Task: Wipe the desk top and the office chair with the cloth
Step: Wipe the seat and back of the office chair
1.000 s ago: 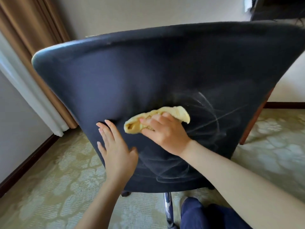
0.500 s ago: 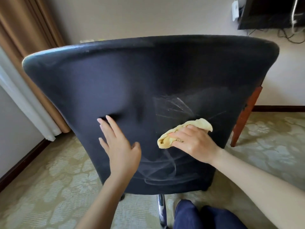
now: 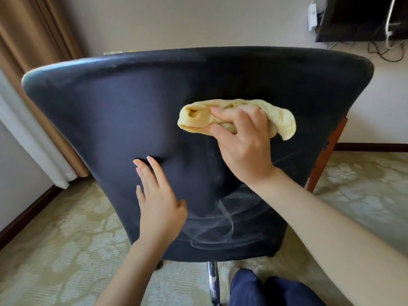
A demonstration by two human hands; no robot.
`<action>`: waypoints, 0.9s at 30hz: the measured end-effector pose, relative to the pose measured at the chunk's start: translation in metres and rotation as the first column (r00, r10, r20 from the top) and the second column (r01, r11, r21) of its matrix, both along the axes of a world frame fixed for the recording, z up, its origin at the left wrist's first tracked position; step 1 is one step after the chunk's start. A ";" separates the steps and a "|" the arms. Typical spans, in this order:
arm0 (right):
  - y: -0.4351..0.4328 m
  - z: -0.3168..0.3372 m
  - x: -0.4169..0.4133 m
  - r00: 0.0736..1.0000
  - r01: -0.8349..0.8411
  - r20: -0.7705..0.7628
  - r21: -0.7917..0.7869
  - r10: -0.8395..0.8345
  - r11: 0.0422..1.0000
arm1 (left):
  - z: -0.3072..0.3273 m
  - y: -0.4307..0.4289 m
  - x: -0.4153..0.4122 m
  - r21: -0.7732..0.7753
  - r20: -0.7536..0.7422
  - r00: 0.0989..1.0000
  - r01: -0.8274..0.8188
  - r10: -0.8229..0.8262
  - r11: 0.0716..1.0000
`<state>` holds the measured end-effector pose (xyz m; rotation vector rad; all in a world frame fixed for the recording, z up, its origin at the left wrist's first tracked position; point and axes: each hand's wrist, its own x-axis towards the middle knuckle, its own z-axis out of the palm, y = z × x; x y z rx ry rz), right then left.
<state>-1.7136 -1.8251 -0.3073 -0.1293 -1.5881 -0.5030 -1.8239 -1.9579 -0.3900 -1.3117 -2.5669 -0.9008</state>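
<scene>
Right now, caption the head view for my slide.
Right hand holds yellow cloth against the office chair back; left hand rests flat on it.

chair point(image 3: 123, 120): dark blue fabric back facing the camera, pale wipe streaks low down
right hand point(image 3: 242, 144): grips bunched yellow cloth point(image 3: 280, 120) against the backrest (upper right bit)
left hand point(image 3: 157, 202): flat on the backrest, fingers straight

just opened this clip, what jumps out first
The dark chair back fills the middle of the view. The right hand presses a bunched yellow cloth against its upper right, while the left hand lies flat lower left. Pale wipe streaks curve near the bottom edge.
</scene>
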 end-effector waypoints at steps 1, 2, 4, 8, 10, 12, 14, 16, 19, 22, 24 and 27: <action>-0.001 -0.007 -0.006 0.999 -0.012 -0.031 -0.035 0.011 0.999 | -0.001 0.000 -0.001 -0.010 -0.006 1.000 -0.004 0.004 1.000; -0.001 -0.013 -0.011 0.998 -0.023 -0.053 -0.064 0.019 0.998 | -0.001 0.001 -0.002 -0.018 -0.011 1.000 -0.004 0.004 1.000; -0.001 -0.027 -0.019 0.998 -0.029 -0.054 -0.082 0.025 0.996 | -0.002 0.002 -0.003 -0.021 -0.019 1.000 -0.006 0.006 1.000; 0.004 -0.062 -0.023 0.994 -0.023 0.106 -0.046 0.027 0.999 | -0.004 0.004 -0.006 -0.018 -0.026 0.999 -0.019 0.019 1.000; 0.008 -0.082 -0.021 0.980 -0.018 0.197 -0.032 0.024 0.999 | -0.005 0.006 -0.006 -0.014 -0.019 1.000 -0.023 0.023 1.000; 0.012 -0.101 -0.016 0.958 -0.038 0.285 -0.026 0.044 0.999 | -0.006 0.007 -0.007 -0.007 -0.015 1.000 -0.023 0.023 1.000; 0.015 -0.117 -0.006 0.919 -0.039 0.393 -0.012 0.041 0.999 | -0.007 0.009 -0.009 0.007 0.002 1.000 -0.012 0.012 1.000; 0.018 -0.129 0.008 0.856 -0.018 0.517 0.011 0.010 1.000 | -0.008 0.009 -0.010 0.020 0.017 1.000 0.005 -0.005 1.000; 0.024 -0.139 0.033 0.751 0.014 0.659 0.053 -0.045 0.999 | -0.010 0.007 -0.013 0.017 0.010 1.000 0.014 -0.015 1.000; 0.034 -0.133 0.056 0.689 0.037 0.721 0.070 -0.076 0.997 | -0.011 0.008 -0.015 0.019 0.039 0.999 0.015 -0.016 1.000; 0.038 -0.120 0.070 0.679 0.049 0.727 0.091 -0.100 0.995 | -0.009 0.010 -0.014 0.019 0.061 0.998 0.023 -0.024 1.000; 0.043 -0.093 0.083 0.689 0.057 0.716 0.102 -0.113 0.993 | -0.005 0.009 -0.014 -0.007 0.079 0.997 0.022 -0.021 1.000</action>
